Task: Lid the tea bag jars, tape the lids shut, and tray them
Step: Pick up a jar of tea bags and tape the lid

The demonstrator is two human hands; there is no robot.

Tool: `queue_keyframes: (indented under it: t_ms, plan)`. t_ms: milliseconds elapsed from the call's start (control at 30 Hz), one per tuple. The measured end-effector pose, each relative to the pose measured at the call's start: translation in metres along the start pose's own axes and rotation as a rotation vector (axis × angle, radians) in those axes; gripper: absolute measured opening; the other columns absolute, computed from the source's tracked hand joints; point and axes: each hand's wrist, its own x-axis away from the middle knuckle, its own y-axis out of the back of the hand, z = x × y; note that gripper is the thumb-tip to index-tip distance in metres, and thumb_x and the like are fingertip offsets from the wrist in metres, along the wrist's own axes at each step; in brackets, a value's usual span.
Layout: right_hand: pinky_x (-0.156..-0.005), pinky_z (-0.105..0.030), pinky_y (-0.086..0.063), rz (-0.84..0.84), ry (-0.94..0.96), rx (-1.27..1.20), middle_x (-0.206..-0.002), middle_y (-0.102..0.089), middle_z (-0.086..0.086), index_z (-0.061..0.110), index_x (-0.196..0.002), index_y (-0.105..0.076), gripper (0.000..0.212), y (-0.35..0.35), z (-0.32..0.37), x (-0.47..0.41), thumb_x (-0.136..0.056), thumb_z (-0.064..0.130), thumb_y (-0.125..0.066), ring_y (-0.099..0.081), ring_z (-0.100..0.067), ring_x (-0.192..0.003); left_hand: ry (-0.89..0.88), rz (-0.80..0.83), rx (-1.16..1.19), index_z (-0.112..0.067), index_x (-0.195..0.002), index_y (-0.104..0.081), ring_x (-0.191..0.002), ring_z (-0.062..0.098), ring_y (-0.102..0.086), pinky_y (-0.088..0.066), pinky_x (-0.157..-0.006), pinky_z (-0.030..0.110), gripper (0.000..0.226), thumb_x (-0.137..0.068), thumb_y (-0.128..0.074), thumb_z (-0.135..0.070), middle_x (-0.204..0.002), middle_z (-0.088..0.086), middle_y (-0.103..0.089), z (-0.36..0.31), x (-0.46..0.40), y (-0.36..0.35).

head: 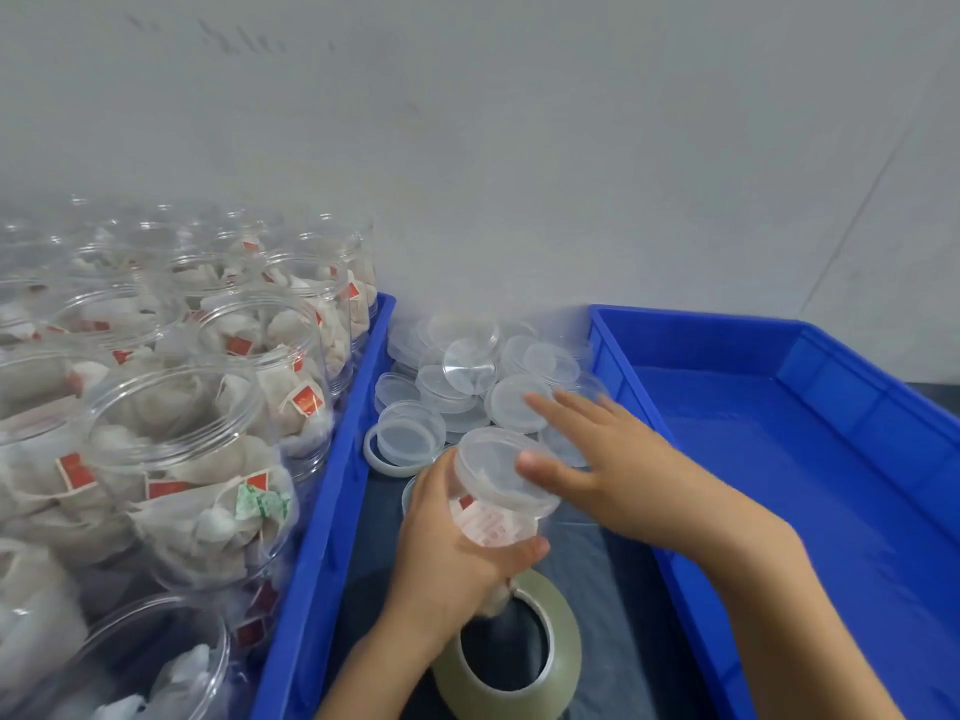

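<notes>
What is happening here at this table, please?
A person is putting a lid on a jar of tea bags. The left hand grips the jar, tilted, between two blue trays, while the right hand lies with straight fingers on the clear lid on the jar's mouth. A roll of tape waits below. The left tray holds many open jars; no jars show in the right tray. Spare lids are piled behind.

- jars (pixel 171 459): clear glossy plastic
- lids (pixel 467 371): translucent smooth plastic
- trays (pixel 810 459): glossy blue plastic
- tape roll (pixel 519 662): shiny, olive-tinted
- tea bags (pixel 208 517): matt white papery mesh
</notes>
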Motion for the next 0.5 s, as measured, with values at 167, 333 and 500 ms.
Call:
queue_keyframes:
  t_ms: [167,333,500]
  plan:
    - [-0.114,-0.033,-0.022,-0.169,0.276,-0.233,-0.145,-0.029,0.027,0.061,-0.126,-0.037,0.054,-0.027,0.012,-0.012,-0.077,0.06,-0.059,-0.02,-0.002,-0.138,-0.041,0.013,-0.041,-0.022,-0.114,-0.047,-0.104,0.0,-0.058,-0.039,-0.075,0.001,0.079,-0.044,-0.073,-0.048,-0.102,-0.015,-0.059,-0.007,-0.009,-0.007]
    - [-0.102,-0.027,-0.036,-0.545,0.204,-0.369,-0.133,-0.049,0.015,0.042,-0.127,-0.053,0.051,-0.057,0.031,-0.02,-0.077,0.051,-0.064,-0.042,-0.006,-0.122,-0.082,-0.152,-0.303,-0.03,-0.128,-0.042,-0.107,-0.002,-0.054,-0.038,-0.084,0.005,0.083,-0.053,-0.054,-0.063,-0.118,-0.017,-0.054,-0.006,-0.009,-0.003]
    - [-0.101,-0.015,-0.026,-0.573,0.009,-0.575,-0.135,-0.033,0.026,0.045,-0.138,-0.027,0.067,-0.082,0.017,0.003,-0.077,0.069,-0.042,-0.028,0.008,-0.128,0.001,-0.522,-0.416,-0.023,-0.132,-0.04,-0.115,0.02,-0.051,-0.047,-0.092,0.046,0.099,-0.048,-0.081,-0.056,-0.127,-0.003,-0.053,-0.002,-0.01,0.013]
